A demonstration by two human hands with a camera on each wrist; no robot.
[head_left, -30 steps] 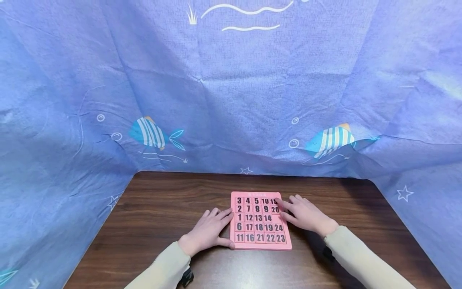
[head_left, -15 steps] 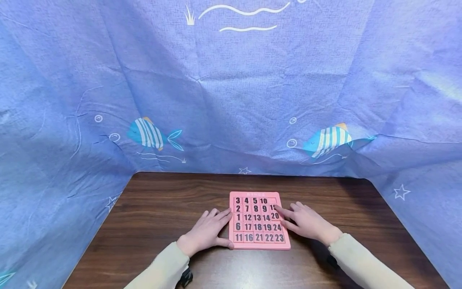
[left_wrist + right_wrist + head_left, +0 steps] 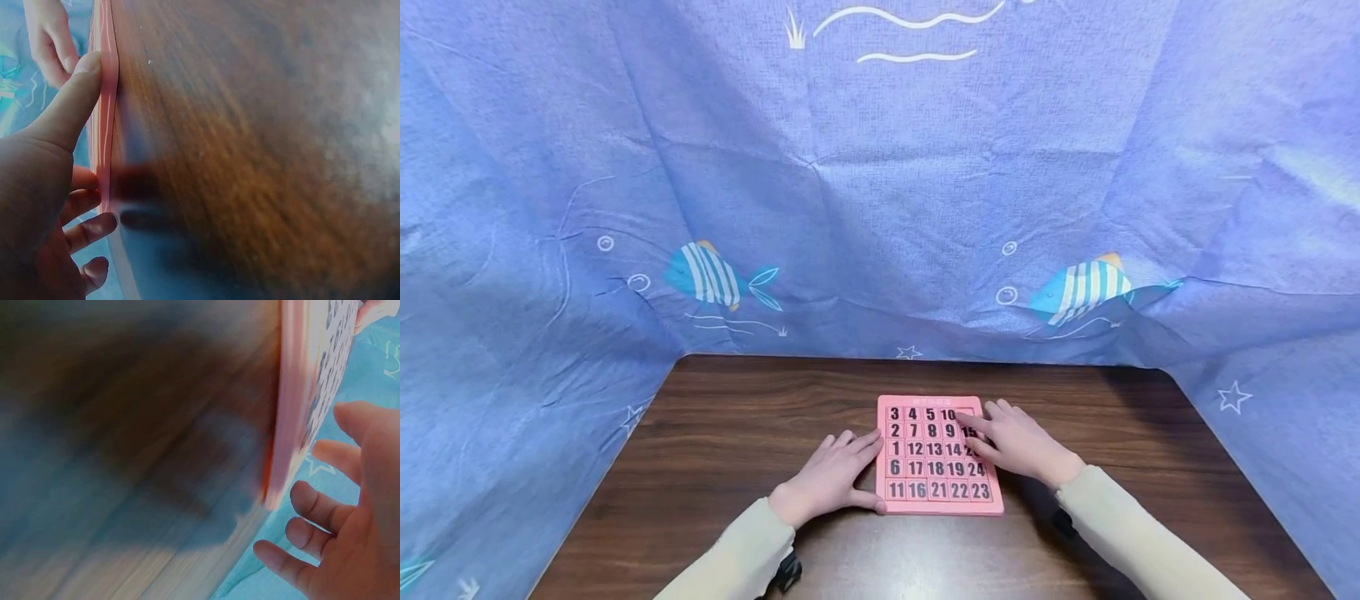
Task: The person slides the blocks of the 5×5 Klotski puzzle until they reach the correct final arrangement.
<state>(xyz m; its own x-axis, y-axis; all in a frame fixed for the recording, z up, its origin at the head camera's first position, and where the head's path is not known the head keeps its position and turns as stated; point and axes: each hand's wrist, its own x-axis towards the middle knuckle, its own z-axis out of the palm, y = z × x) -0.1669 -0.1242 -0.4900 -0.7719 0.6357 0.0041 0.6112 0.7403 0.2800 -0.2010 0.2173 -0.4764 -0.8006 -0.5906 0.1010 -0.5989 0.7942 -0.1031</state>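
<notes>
A pink number sliding puzzle [image 3: 940,507] lies flat on the table, its square tiles printed with black numbers. My left hand [image 3: 826,485] rests along its left edge, thumb at the near corner and extended fingers at the side; in the left wrist view the thumb [image 3: 81,81] touches the rim. My right hand [image 3: 1028,443] reaches over the right side, index fingertip by the tile 10 [image 3: 947,415]. Beside that tile is the vacant slot in the far right corner. Below it sits tile 15 [image 3: 968,432], with tile 20 partly hidden by the right thumb.
The dark wood table [image 3: 760,417] spreads around the puzzle. A blue cloth [image 3: 895,208] printed with fish hangs behind and at both sides. Pale sleeves [image 3: 733,550] cover the forearms, with a dark device [image 3: 787,572] at the left wrist.
Tiles 15 and 20 have slid one place toward me, so the vacant slot has shifted to the far right corner. The right hand then moved up and left toward tile 10. The left hand stayed.
</notes>
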